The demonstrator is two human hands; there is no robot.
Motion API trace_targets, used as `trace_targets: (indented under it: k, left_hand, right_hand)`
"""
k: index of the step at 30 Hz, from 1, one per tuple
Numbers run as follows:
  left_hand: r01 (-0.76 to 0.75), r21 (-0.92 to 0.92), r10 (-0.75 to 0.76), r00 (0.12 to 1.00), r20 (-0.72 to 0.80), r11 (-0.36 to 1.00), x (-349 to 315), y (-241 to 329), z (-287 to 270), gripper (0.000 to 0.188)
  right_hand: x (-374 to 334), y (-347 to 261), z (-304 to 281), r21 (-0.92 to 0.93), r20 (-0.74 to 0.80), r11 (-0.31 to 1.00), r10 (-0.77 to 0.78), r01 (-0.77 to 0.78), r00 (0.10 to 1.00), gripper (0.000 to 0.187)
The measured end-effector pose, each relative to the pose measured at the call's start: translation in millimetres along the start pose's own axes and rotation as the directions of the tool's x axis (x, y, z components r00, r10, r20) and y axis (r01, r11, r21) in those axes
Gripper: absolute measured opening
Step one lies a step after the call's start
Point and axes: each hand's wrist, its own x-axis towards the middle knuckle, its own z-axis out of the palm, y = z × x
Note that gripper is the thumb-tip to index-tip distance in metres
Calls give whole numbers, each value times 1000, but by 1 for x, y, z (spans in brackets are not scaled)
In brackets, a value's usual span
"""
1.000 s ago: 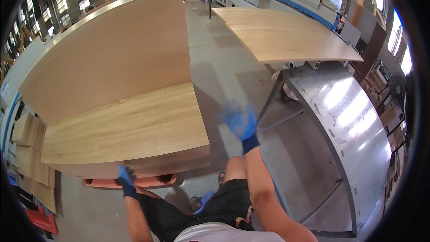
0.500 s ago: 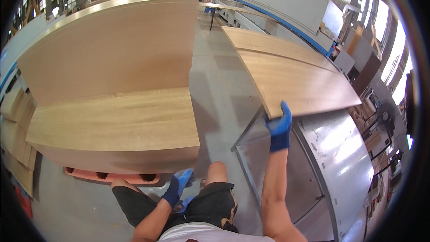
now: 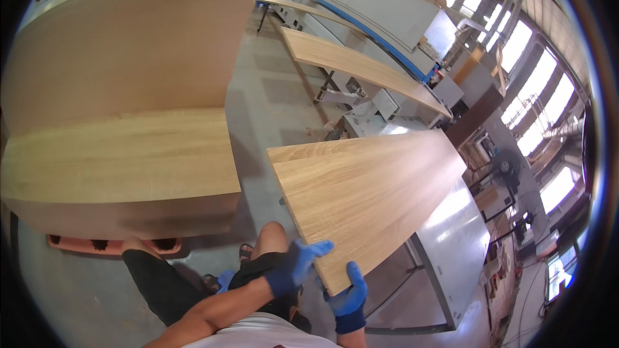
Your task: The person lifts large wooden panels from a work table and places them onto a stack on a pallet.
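Observation:
A light wood-grain panel (image 3: 367, 187) lies slanted in front of me, its near end reaching over the metal-topped table's frame. My right hand (image 3: 349, 298), in a blue glove, grips the near corner, thumb on top and fingers under the edge. My left hand (image 3: 298, 269), also blue-gloved, is at the panel's left edge close to that corner. Its thumb side lies over the top face; the other fingers are partly hidden at the edge.
At left, a stack of wood-grain panels (image 3: 122, 154) sits on an orange pallet (image 3: 113, 245), with a taller stack (image 3: 122, 45) behind. Another panel (image 3: 361, 67) lies along the long machine (image 3: 367, 9). The metal table (image 3: 454, 232) stands at right, near a black fan (image 3: 506, 166).
The near panel has been drawn toward me and turned, apart from the panel behind it. My left hand has come from beside my knee to the panel's edge. My view has swung right.

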Motion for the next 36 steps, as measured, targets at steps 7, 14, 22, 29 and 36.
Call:
trace_targets:
  k: [7,14,22,29,36]
  left_hand:
    - [-352,177,380,910,-165,919,-103,129,-103,9]
    - [-861,492,985,51,-166,128,-316,232,-246,44]
    - [-901,420,782,-182,-597,111,-351,192,-275,54]
    - [-856,447,851,-17,-525,258,-294,215,-263,55]
    - [-718,580,779,-85,-621,384,-230,227,-292,53]
  right_hand:
    - [1,-18,-34,221,334,937,186,-269,924,48]
    - [102,-107,-155,-633,221,554,-540,541,812,53]
    - [51,-12,-22,-107,-79,912,-405,397,911,51]
    - [32,115,32,-403,214,845,460,-351,862,40]
    - [77,123,86,-655,449,756,407,-17,795,30]
